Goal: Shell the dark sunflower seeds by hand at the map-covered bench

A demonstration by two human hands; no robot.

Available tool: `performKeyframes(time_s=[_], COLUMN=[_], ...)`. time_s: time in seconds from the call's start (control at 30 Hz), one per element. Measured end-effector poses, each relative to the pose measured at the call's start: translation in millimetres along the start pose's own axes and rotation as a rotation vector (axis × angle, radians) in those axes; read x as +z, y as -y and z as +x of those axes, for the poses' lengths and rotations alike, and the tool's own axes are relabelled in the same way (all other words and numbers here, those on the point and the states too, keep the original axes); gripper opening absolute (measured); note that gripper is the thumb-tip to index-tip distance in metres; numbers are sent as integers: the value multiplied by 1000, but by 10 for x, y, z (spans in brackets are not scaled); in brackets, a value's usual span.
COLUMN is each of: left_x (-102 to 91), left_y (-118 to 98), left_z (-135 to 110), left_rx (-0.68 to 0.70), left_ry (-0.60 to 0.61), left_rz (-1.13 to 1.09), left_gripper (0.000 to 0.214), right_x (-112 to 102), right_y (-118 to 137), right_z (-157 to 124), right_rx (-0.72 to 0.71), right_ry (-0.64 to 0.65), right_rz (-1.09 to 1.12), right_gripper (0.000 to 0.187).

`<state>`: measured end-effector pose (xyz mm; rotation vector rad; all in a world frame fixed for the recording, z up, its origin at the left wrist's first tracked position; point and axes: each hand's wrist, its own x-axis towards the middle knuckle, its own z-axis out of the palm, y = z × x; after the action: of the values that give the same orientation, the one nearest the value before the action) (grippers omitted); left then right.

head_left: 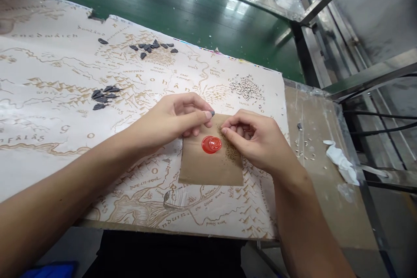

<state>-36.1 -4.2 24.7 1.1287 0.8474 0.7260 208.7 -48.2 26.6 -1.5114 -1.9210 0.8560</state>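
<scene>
At 6 o'clock, a strip of map-printed sheet (224,208) separates the brown paper square (210,173) from the near edge. On the square, a glossy red blob (210,144) has brown grains (231,153) at its 3 o'clock. At its 10, the left hand (182,117) pinches a dark grey chip (213,113); at its 2, the right hand's (254,134) fingertips draw close, any contents impossible to tell. Farther, open map leads to loose dark chips (111,89) at 10.

A small dark-grey piece (213,113) is pinched at the left hand's (187,115) fingertips; only its tip shows, so its full shape is hard to tell. Below, brown paper (195,171) lies flat, roughly square. On its middle sits a glossy red disc (208,145), brighter at the right; fine brownish grains (231,154) lie scattered just beside it, loosely strewn.
</scene>
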Motion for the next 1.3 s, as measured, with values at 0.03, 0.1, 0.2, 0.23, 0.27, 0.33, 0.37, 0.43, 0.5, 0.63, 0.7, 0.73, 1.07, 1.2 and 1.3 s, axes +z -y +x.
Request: performKeyframes(time_s=[0.03,0.1,0.2,0.23,0.27,0.33,0.37,0.43,0.5,0.63,0.7,0.73,1.07,1.2,1.3], left_x=[3,7,10,11,13,20,26,38,51,64,60,57,67,65,54], left_y=[-4,-10,-16,-17,-15,-5,5,32,61,94,95,93,72,76,83], left_z=[0,-2,-10,-13,-15,-15,-13,-6,3,16,20,21,15,10,12], left_rx=[2,1,-1,6,17,45,57,68,72,78,74,72,63,60,58], left_ry=[0,-7,-18,-19,-17,-7,2,26,43,48,50,49,37,30,33], left_rz=[2,2,4,10,19,39,46,54,57,70,74,77,73,75,82], left_gripper=[20,21,21,19,17,13,12,13,15,16,17,17,20,22,20], right_x=[5,4,-14,-19,-19,-4,13,65,134,248,270,272,281,292,298], right_y=[1,6,24,34,43,60,65,70,67,48,43,43,53,47,43], right_z=[-3,-6,-3,0,5,18,26,40,53,66,64,61,59,61,61], right_rx=[1,-3,-12,-8,-2,12,19,27,26,47,61,61,35,44,45], right_ry=[5,11,-27,-58,-94,-160,-182,-192,-177,-145,-133,-131,-170,-169,-173], right_rz=[-15,-46,-56,-36,2,128,206,363,497,665,693,699,666,648,657], right_gripper=[8,9,9,9,8,7,7,7,7,14,17,17,15,16,15])
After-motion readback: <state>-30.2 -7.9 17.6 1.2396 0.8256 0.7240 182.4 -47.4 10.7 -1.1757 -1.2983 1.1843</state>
